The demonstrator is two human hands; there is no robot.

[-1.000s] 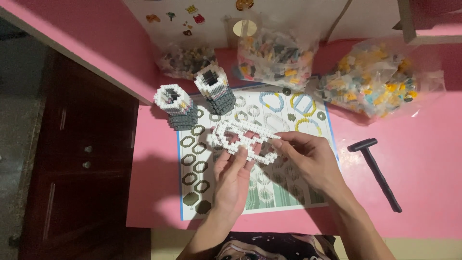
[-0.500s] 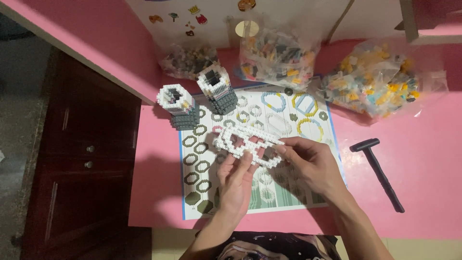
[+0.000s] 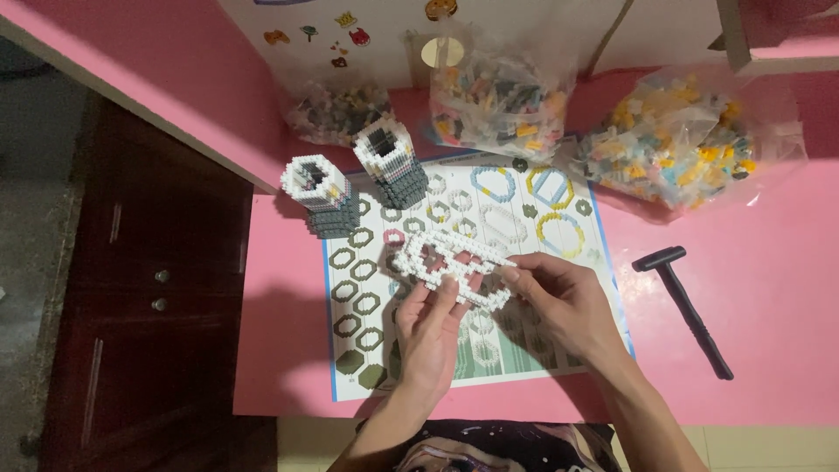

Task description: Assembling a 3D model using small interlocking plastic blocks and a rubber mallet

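Both hands are holding a flat white openwork brick lattice (image 3: 450,267) just above the instruction sheet (image 3: 472,280) on the pink surface (image 3: 769,288). The left hand (image 3: 428,328) is pinching the lattice's near edge from below, fingers closed on it, and the right hand (image 3: 564,297) is gripping its right end, thumb and fingers clamped on the rim. The lattice is made of tiny bricks joined in open rings, so it is probably flexing easily; doing this well is likely calling for support spread along the edges rather than at one corner, and for pressure that goes straight through a joint while a finger is backing it from underneath. Keeping the piece low over the sheet seems wise, since a loosened brick would be dropping onto paper and not rolling off. Two small grey-and-white hollow towers (image 3: 319,197) (image 3: 389,162) are standing at the sheet's upper left corner, close to the lattice's far end, so the hands need to be avoiding a sideways sweep there. Three clear bags of loose bricks (image 3: 516,96) (image 3: 690,140) (image 3: 336,109) are lying beyond the sheet, and a black T-shaped tool (image 3: 686,306) is resting to the right, well apart from the hands.
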